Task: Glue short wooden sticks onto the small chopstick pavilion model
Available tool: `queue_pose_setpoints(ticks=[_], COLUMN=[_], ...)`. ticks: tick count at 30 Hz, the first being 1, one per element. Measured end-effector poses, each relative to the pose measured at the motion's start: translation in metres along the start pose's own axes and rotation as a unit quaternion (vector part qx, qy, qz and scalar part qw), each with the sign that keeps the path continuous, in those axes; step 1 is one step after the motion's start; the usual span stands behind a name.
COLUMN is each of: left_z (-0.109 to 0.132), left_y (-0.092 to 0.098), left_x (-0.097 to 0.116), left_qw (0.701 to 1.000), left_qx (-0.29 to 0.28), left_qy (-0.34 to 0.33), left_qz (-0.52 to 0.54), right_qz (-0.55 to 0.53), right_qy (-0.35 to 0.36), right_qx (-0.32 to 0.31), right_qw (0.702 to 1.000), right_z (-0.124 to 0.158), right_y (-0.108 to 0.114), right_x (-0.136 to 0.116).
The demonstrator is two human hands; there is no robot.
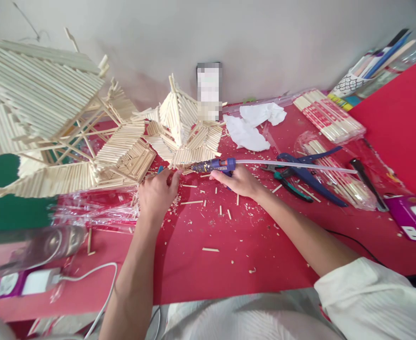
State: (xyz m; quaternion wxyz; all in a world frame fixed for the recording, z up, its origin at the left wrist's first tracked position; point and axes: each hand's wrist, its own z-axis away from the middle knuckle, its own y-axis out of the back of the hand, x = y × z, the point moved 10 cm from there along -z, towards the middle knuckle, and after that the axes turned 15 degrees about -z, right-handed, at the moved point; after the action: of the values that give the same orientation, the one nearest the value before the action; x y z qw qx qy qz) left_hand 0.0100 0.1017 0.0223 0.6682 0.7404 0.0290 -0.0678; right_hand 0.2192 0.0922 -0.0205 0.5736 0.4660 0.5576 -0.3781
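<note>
My right hand (241, 180) is wrapped round the grip of a blue hot glue gun (216, 165), with a long translucent glue stick (292, 164) running out of its back end. The gun's nozzle points left. My left hand (160, 189) is closed in a pinch right by the nozzle tip; what its fingers hold is too small and hidden to tell. Just behind the nozzle stands a small pointed-roof model (184, 125) made of wooden sticks. Further left, a larger stick-built model house (41, 89) with a slatted roof rises above the table.
Pliers with dark green grips (289, 184) and larger blue-handled pliers (310, 177) lie right, beside packs of wooden chopsticks (328, 115). Crumpled tissue (248, 130) and a phone (209, 89) are behind. Stick offcuts litter the red tabletop (208, 274). A white cable (97, 269) and charger (41, 281) sit left.
</note>
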Motion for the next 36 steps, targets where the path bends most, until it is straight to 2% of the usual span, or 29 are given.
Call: queue_pose_setpoints(ticks=[7, 13, 17, 23, 36], left_z=[0.001, 0.0, 0.0, 0.001, 0.001], left_y=[0.001, 0.001, 0.0, 0.001, 0.001], left_x=[0.001, 0.0, 0.0, 0.0, 0.001], left_qw=[1.0, 1.0, 1.0, 1.0, 1.0], left_qx=[0.009, 0.013, 0.008, 0.014, 0.011], left_qy=[-0.009, -0.009, -0.009, -0.009, -0.01], left_qz=[0.011, 0.005, 0.005, -0.004, -0.001], right_qz=[0.0, 0.045, 0.07, 0.06, 0.064], right_qy=[0.003, 0.002, -0.012, -0.014, -0.007], right_qx=[0.004, 0.033, 0.031, 0.003, 0.017], right_qw=[1.0, 0.998, 0.997, 0.998, 0.998], right_z=[-0.001, 0.002, 0.005, 0.009, 0.007], right_y=[0.002, 0.01, 0.013, 0.007, 0.003], right_x=[-0.002, 0.002, 0.003, -0.001, -0.002])
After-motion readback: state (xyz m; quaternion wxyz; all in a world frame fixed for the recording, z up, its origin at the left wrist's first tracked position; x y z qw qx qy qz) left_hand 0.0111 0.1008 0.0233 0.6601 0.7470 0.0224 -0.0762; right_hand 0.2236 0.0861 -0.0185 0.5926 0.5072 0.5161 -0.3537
